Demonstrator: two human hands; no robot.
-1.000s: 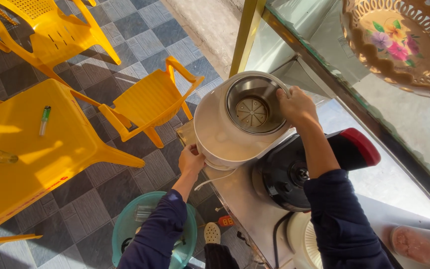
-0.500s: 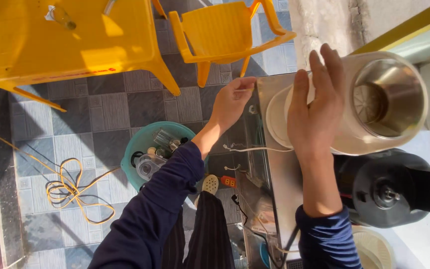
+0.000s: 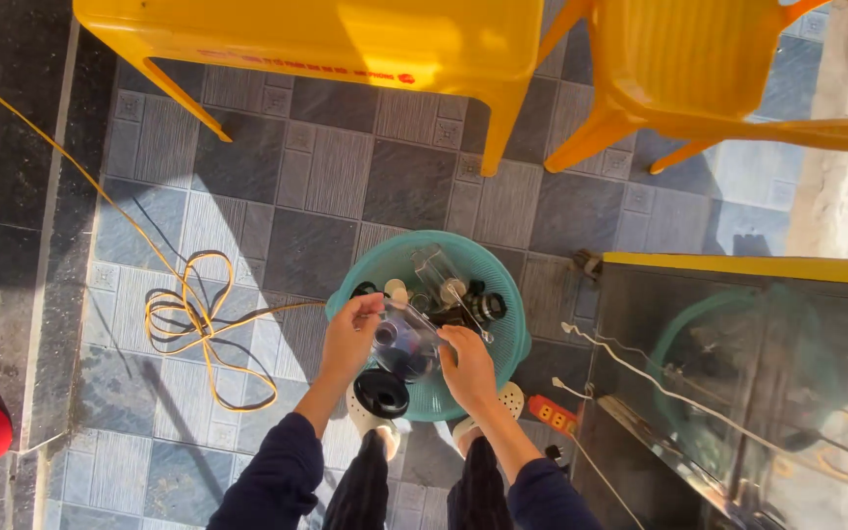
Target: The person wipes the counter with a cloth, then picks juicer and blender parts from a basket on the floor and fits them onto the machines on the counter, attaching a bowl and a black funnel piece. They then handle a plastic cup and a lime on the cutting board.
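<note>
Head view, looking straight down. Both forearms, in dark blue sleeves, extend forward and down over a teal plastic basket [image 3: 503,285] on the tiled floor. Left hand [image 3: 348,339]: wrist roughly straight, fingers curled, thumb and fingertips closed on the left side of a clear plastic blender jar [image 3: 406,344]. Right hand [image 3: 468,368]: back of hand toward the camera, fingers bent and closed against the right side of the same jar; exact finger contact on the far side is hidden. The jar sits between the two sets of fingers, held just above the basket's near half. It is transparent, with dark and pale parts showing through or inside it; its tilt cannot be told with certainty. Just beyond the fingertips, inside the basket, lie a clear glass-like cup [image 3: 436,267], small dark round pieces [image 3: 488,306] and a thin metal rod; details are too small to resolve. Just below the left fingers, at the basket's near rim, lies a black round lid [image 3: 381,393]. Pale perforated clogs [image 3: 509,399] show under the wrists. Left of the left hand, well apart, a yellow cable [image 3: 188,329] lies looped on the floor. Right of the right hand, a steel-faced counter [image 3: 738,393] with a yellow top edge. Far beyond the fingers, a yellow plastic table [image 3: 345,39] and yellow chair [image 3: 699,69].
</note>
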